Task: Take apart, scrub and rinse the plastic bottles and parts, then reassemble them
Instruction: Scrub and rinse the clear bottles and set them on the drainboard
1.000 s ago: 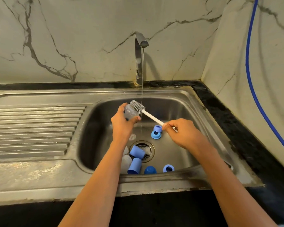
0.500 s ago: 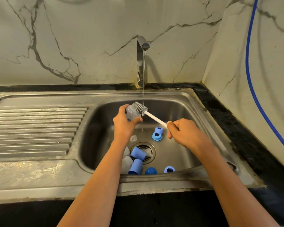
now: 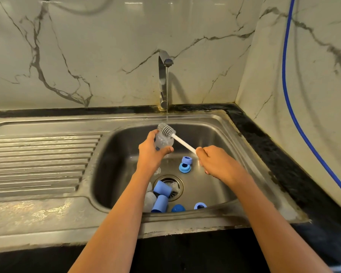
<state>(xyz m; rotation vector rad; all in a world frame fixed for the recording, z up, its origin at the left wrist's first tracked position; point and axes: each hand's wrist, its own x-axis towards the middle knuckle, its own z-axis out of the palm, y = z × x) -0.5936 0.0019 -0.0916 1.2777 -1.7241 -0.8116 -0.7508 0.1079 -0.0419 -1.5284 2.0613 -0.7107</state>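
Gripping a small clear plastic bottle point(image 3: 164, 141) in the left hand point(image 3: 151, 156), fingers curled round its body and thumb under its lower end, above the sink point(image 3: 205, 133) basin, just beside the thin stream from the tap point(image 3: 162, 85). Holding the white handle of the bottle brush point(image 3: 166, 130) in the right hand point(image 3: 218, 164), fingers closed round the near end, with the grey bristle head against the bottle's top; cannot tell whether inside the mouth or outside it. Scrubbing step, by the look of it.

Probably light, thin-walled and a little springy, and slick when wet. Best taken round the middle with a full wrap, firm but not crushing, mouth turned toward the brush.

Lying loose on the basin floor near the drain point(image 3: 168, 181): blue caps point(image 3: 161, 189), blue rings point(image 3: 185, 167) and pale bottles point(image 3: 150, 200). Judging from those, plenty left to scrub, rinse and reassemble.
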